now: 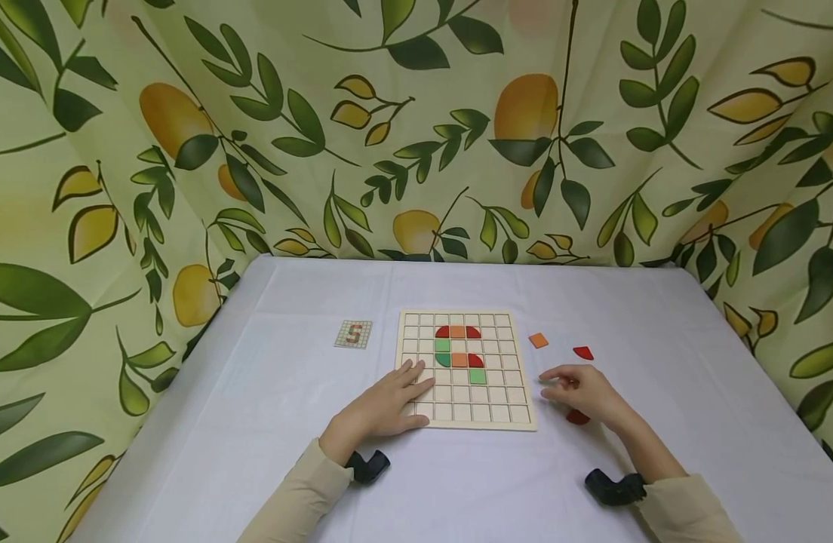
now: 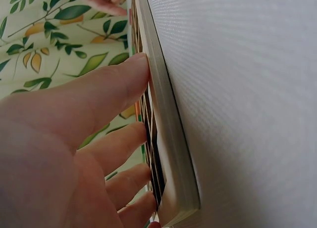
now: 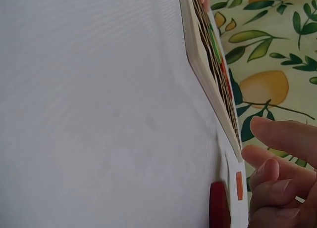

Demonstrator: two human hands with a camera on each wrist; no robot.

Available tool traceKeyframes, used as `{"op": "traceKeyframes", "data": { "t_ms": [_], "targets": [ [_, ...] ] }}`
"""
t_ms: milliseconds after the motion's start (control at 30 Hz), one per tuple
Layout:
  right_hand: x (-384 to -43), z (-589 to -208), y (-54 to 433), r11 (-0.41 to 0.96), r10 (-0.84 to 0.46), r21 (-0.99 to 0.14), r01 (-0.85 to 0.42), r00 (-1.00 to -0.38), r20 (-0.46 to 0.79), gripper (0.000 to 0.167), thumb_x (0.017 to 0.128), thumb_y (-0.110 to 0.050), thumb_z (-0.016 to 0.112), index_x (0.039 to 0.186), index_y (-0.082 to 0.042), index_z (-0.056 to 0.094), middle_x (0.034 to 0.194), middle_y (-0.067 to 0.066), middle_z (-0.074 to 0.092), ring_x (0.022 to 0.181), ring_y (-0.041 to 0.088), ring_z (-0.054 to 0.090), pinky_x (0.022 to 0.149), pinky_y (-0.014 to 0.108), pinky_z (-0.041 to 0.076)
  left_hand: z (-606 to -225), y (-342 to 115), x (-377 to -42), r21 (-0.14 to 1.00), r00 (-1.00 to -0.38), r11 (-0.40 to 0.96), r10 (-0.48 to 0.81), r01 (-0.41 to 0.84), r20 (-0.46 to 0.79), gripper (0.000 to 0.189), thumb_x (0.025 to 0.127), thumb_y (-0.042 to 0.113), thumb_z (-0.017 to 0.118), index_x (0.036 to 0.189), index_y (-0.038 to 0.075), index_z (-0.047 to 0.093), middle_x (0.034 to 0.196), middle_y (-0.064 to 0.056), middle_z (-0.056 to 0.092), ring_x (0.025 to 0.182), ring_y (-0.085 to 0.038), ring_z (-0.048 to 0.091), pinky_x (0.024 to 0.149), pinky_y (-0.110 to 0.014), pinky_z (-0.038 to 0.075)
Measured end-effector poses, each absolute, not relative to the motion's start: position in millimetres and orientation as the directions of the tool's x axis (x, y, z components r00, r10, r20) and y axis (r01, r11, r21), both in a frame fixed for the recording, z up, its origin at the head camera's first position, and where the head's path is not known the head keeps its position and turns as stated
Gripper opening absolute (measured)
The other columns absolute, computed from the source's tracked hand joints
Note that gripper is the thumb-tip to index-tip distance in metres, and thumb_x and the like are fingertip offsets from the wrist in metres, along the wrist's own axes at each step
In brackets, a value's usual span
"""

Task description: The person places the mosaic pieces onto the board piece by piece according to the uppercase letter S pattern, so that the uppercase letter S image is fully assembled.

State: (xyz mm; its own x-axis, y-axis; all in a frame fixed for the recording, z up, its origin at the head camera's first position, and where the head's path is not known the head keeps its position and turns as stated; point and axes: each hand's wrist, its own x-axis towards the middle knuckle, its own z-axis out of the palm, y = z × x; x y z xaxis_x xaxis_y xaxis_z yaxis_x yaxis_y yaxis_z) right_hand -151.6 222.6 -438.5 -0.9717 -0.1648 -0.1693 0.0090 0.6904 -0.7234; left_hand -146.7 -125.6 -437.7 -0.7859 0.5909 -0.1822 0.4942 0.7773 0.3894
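Observation:
A pale wooden grid board (image 1: 433, 413) lies on the table, with several coloured tiles in its cells: red and green quarter-round tiles, orange squares and green squares such as the light green one (image 1: 477, 375). My left hand (image 1: 392, 400) rests on the board's left edge with fingers spread; in the left wrist view the thumb (image 2: 116, 82) touches the side. Just off the right edge is my right hand (image 1: 586, 391), thumb and index finger apart with nothing between them, the other fingers curled. Beneath it a red tile (image 1: 578, 416) is partly hidden.
Right of the board lie an orange square tile (image 1: 539, 340) and a red quarter-round tile (image 1: 582, 353). A small pattern card (image 1: 353, 334) with an S-like figure sits left of the board. White cloth covers the table (image 1: 287, 302); a leaf-patterned curtain (image 1: 416, 151) hangs behind.

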Motion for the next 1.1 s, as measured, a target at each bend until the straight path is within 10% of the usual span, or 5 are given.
{"op": "traceKeyframes", "data": {
  "t_ms": [1100],
  "targets": [
    [-131, -441, 261, 0.731, -0.195, -0.683, -0.005, -0.96, -0.201, 0.04, 0.074, -0.017, 0.081, 0.106, 0.003, 0.069, 0.064, -0.002, 0.044, 0.056, 0.004, 0.038, 0.049, 0.018, 0.032, -437, -125, -148, 0.405, -0.793, 0.781, 0.579, 0.475, -0.187, 0.063, 0.093, 0.041, 0.059, 0.148, 0.019, 0.039, 0.163, -0.008, 0.023, 0.153, -0.03, 0.016, 0.124, -0.049, 0.024]
  ]
}}
